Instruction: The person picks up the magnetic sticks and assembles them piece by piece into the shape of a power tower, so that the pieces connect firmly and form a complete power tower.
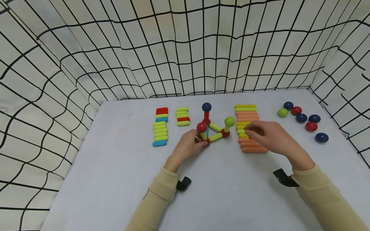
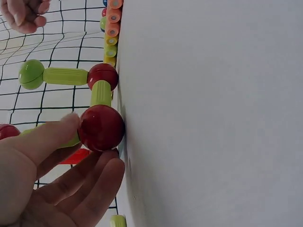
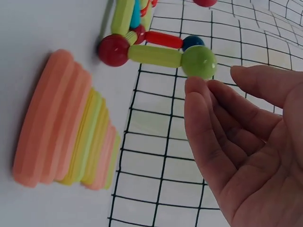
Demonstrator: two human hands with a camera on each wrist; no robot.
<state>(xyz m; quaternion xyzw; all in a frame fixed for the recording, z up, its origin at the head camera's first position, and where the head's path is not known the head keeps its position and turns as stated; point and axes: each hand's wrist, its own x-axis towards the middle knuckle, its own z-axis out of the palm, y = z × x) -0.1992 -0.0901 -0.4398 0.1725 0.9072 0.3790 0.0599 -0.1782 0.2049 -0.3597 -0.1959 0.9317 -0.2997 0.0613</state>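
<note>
A frame of magnetic sticks and balls (image 1: pixel 215 137) stands on the table, its base a triangle of red balls joined by two yellow-green sticks and a blue one. Three upright sticks rise from it, topped by a red ball (image 1: pixel 201 127), a blue ball (image 1: pixel 206 106) and a green ball (image 1: pixel 229 121). My left hand (image 1: pixel 189 144) pinches the near base red ball (image 2: pixel 102 128) between thumb and fingers. Nothing is in my right hand (image 1: pixel 271 136), which hovers over the column of long sticks (image 1: pixel 252 149) with fingers loosely bent, right of the green ball.
Two columns of short sticks, a left one (image 1: pixel 160 131) and a smaller one (image 1: pixel 182 113), lie left of the frame. Several loose balls, among them a blue one (image 1: pixel 321 137), lie at the right. Black netting (image 1: pixel 203 61) over white cloth encloses the table (image 1: pixel 110 179) behind and at both sides.
</note>
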